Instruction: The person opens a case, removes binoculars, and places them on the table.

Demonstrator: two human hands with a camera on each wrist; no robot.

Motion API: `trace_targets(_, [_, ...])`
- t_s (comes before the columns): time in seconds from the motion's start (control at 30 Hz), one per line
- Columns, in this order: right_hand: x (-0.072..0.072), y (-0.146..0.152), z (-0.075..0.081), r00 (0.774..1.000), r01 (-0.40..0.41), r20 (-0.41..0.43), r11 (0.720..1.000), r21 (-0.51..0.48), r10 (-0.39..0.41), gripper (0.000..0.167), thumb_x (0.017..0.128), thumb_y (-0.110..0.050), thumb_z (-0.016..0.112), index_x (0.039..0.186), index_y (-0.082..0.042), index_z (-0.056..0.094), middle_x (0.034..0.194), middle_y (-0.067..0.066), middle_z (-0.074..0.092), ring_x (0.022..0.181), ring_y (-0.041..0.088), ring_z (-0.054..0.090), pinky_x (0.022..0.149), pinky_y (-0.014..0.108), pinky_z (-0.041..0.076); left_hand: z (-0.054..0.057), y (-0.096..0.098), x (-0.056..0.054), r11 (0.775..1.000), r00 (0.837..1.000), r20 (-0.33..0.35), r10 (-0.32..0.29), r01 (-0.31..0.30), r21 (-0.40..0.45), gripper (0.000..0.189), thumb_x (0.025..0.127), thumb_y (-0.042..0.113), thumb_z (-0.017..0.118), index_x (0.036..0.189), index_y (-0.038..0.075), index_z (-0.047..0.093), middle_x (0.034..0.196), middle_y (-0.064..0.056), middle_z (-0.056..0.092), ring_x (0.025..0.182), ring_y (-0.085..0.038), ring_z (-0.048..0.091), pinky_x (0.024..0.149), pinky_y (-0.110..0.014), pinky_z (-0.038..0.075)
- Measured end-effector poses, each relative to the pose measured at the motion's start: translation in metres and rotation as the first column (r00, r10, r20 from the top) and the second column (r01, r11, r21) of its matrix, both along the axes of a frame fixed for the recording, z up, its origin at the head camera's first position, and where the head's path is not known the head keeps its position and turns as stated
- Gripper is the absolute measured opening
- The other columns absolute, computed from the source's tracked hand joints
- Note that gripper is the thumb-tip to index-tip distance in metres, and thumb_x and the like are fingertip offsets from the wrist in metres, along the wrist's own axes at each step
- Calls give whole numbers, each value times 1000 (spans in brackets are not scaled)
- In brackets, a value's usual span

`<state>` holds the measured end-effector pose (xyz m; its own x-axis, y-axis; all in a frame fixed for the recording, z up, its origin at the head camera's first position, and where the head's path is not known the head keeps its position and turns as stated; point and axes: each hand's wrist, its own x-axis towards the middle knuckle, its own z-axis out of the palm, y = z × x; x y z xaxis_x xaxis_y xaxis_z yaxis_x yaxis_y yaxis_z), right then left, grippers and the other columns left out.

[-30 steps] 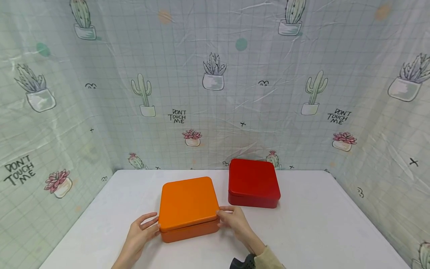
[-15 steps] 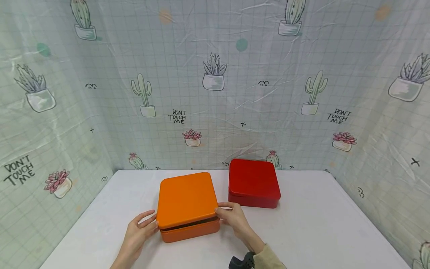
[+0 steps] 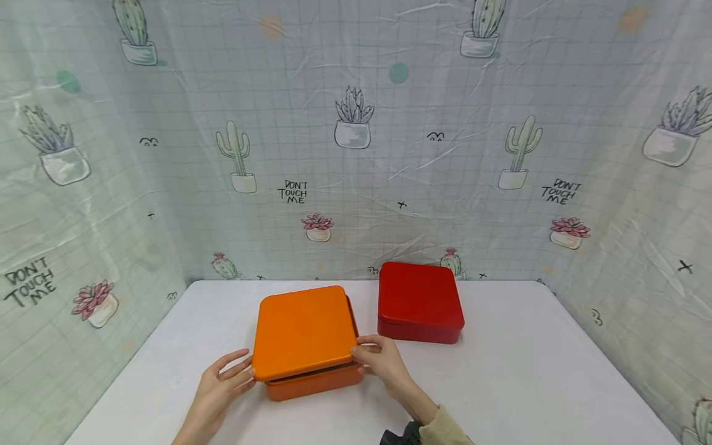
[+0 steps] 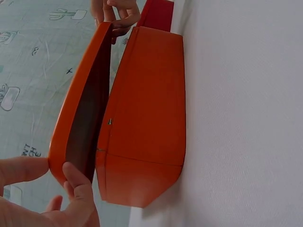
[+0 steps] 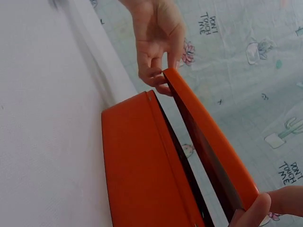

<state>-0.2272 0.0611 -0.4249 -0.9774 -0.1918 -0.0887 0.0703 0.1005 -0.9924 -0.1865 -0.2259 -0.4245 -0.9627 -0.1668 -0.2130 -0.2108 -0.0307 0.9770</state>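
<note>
An orange lid [image 3: 306,330] is raised off its square orange tin [image 3: 314,383] and sits shifted left over it. My left hand [image 3: 218,389] pinches the lid's near left corner. At the near right corner my right hand [image 3: 385,364] grips the lid's edge between thumb and fingers. In the left wrist view a gap shows between the lid [image 4: 73,101] and the tin [image 4: 147,101], and the lid's underside is partly visible. The right wrist view shows the same gap beside the tin's wall [image 5: 137,161]. What lies inside the tin is hidden.
Behind and to the right stands a red square tin [image 3: 419,296], its lid on. Both tins rest on a white table [image 3: 528,371]. A plastic sheet [image 3: 400,167] printed with cacti hangs round the table's back and sides.
Both hands have lifted the orange lid off the tin and moved it to the left. The orange tin's base and the red tin have stayed in place.
</note>
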Motion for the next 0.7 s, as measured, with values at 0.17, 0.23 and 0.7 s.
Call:
trace_targets(0.17, [2, -4, 3, 1000, 3, 4, 1000, 31, -3, 43, 81, -19, 64, 114, 7, 52, 95, 13, 64, 70, 11, 61, 62, 24, 54, 2, -5, 3, 1000, 1000, -6, -1, 1, 17, 62, 81, 5, 61, 134, -2, 29, 119, -7, 54, 88, -7, 61, 80, -28, 52])
trace_targets(0.23, [3, -6, 4, 1000, 5, 9, 999, 41, -5, 43, 81, -19, 64, 114, 6, 53, 94, 12, 65, 68, 11, 61, 61, 23, 54, 2, -8, 5, 1000, 1000, -10, -4, 5, 17, 62, 82, 7, 61, 134, -1, 29, 119, -6, 54, 88, -6, 61, 81, -28, 52])
trace_targets(0.7, [10, -21, 9, 1000, -13, 28, 999, 49, 11, 40, 81, -18, 65, 112, 5, 55, 89, 8, 64, 70, 13, 61, 59, 23, 54, 2, -21, 13, 998, 1000, -11, 17, -17, 65, 62, 83, 9, 60, 135, 1, 27, 107, 7, 57, 89, -3, 60, 81, -28, 51])
